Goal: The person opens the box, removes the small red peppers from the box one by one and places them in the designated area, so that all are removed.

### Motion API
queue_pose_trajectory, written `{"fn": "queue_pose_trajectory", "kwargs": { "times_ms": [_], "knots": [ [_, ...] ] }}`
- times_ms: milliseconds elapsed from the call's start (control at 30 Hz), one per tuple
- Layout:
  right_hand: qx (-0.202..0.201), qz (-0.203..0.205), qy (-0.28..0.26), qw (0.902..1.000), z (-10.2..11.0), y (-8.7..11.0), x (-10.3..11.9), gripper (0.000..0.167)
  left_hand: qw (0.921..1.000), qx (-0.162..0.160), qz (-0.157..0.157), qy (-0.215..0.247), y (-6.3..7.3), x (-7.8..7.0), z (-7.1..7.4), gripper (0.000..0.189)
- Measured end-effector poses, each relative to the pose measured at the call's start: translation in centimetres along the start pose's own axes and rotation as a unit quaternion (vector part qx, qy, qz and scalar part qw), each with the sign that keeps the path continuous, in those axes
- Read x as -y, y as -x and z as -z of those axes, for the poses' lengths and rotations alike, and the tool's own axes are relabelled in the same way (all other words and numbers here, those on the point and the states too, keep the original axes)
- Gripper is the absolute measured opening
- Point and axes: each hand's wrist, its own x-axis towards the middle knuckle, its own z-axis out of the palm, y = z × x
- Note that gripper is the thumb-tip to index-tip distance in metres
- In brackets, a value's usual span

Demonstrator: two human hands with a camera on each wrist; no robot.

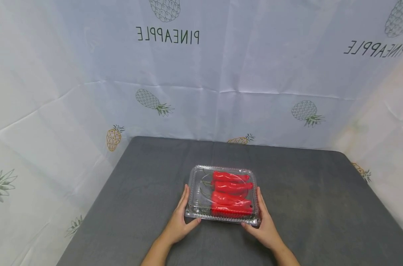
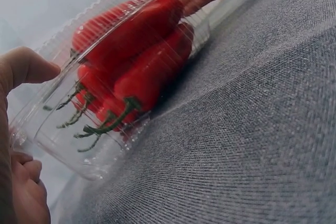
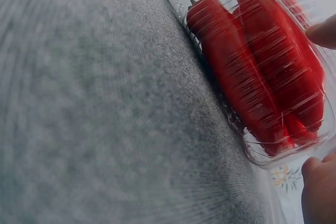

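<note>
A clear plastic clamshell box (image 1: 196, 192) with its lid down lies at the middle of the table. Inside it are several red peppers (image 1: 230, 187) with green stems, side by side. My left hand (image 1: 179, 223) holds the box's left side, thumb at the front edge and fingers along the side. On the opposite side my right hand (image 1: 265, 226) grips it the same way. The left wrist view shows the pepper stems (image 2: 107, 127) through the box's end wall. In the right wrist view, the right thumb (image 3: 321, 32) touches the lid's edge.
The box is on a dark grey cloth-covered table (image 1: 321, 207). A pale curtain (image 1: 221, 66) printed with pineapples surrounds the table at the back and both sides.
</note>
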Motion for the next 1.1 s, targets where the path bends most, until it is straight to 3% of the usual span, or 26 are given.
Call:
{"fn": "queue_pose_trajectory", "kwargs": {
  "times_ms": [267, 500, 800, 1100],
  "knots": [
    [-0.022, 0.058, -0.064, 0.996, -0.31, 0.16, -0.26, 0.1, 0.9996, -0.001, -0.025, 0.015, -0.11, 0.35, 0.02, 0.089],
    [-0.019, 0.061, -0.079, 0.9948, -0.49, 0.02, -0.25, 0.098, 0.9995, 0.003, -0.027, 0.019, -0.21, 0.45, 0.26, 0.087],
    [-0.014, 0.068, -0.085, 0.994, -0.53, 0.06, -0.3, 0.097, 0.9979, 0.006, -0.06, 0.024, -0.44, 0.64, 0.39, 0.085],
    [-0.006, 0.083, -0.107, 0.9907, -0.49, 0.24, -0.63, 0.096, 0.9963, 0.025, -0.053, 0.063, -0.26, 0.41, 0.41, 0.079]
  ]
}}
